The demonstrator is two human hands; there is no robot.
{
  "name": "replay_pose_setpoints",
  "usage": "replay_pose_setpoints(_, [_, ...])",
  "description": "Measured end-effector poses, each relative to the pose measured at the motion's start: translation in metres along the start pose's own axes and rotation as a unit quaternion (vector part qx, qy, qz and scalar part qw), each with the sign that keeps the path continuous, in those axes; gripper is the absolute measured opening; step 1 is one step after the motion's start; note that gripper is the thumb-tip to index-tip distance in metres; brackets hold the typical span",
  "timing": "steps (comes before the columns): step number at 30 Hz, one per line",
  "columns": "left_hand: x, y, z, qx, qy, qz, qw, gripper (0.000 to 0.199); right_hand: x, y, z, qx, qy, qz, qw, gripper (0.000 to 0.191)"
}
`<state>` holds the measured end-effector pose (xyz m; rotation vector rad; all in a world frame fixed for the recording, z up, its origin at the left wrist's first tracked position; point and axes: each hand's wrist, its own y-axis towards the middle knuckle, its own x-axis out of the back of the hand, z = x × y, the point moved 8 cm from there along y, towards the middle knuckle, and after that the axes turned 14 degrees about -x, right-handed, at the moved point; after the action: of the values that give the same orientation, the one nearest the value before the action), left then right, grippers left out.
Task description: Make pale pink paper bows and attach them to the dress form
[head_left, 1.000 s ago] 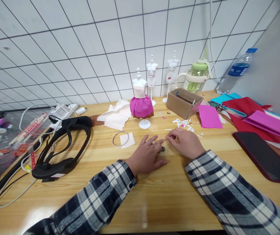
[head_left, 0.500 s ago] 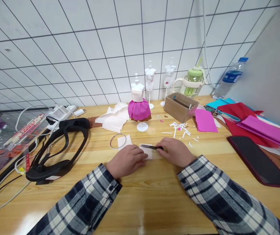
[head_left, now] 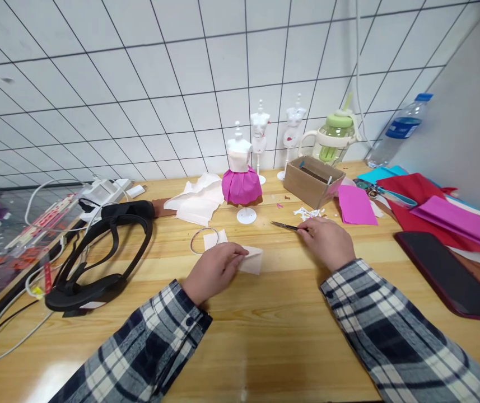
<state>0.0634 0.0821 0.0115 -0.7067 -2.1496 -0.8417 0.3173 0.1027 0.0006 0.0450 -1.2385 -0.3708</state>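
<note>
Between the fingertips of my left hand (head_left: 217, 272) is the edge of a small pale pink sheet (head_left: 253, 262), a little lifted; whether it is paper or cloth I cannot tell. My right hand (head_left: 327, 239) grips small dark-handled scissors (head_left: 284, 225), with the slim pointed blades closed and aimed left. A second pale square (head_left: 215, 239) lies partly under a thin ring (head_left: 197, 251), just beyond my left hand. Behind stands a miniature dress form (head_left: 240, 162) with a pale top and a magenta skirt (head_left: 242, 186). White scraps (head_left: 307, 213) lie beyond my right hand.
A cardboard box (head_left: 310, 184), two bare dress forms (head_left: 260, 134) and a green-lidded jug (head_left: 336, 134) line the back. To the right are magenta sheets (head_left: 357, 205), red material (head_left: 408, 190), a phone (head_left: 450, 274) and a bottle (head_left: 399, 134). A black headset (head_left: 97, 263) lies left.
The scissors have moved off the pale sheet, right and away from me, in my right hand. My left hand no longer presses the sheet flat; it now pinches the left edge.
</note>
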Motion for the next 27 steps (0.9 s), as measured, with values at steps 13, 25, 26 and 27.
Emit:
replay_pose_setpoints(13, [0.009, 0.011, 0.041, 0.107, 0.042, -0.074, 0.991, 0.019, -0.027, -0.097, 0.125, 0.348, 0.089, 0.191, 0.914, 0.014])
replay_pose_setpoints(25, [-0.023, 0.0, -0.032, -0.061, 0.137, 0.123, 0.981, 0.013, -0.026, -0.084, 0.11, 0.277, 0.053, 0.182, 0.942, 0.007])
replay_pose_setpoints(26, [-0.026, 0.0, -0.031, -0.057, 0.142, 0.132, 0.979, 0.013, -0.026, -0.085, 0.11, 0.274, 0.041, 0.183, 0.943, 0.008])
replay_pose_setpoints(27, [-0.029, 0.001, -0.03, -0.054, 0.148, 0.138, 0.978, 0.014, -0.028, -0.085, 0.109, 0.271, 0.03, 0.188, 0.944, 0.01])
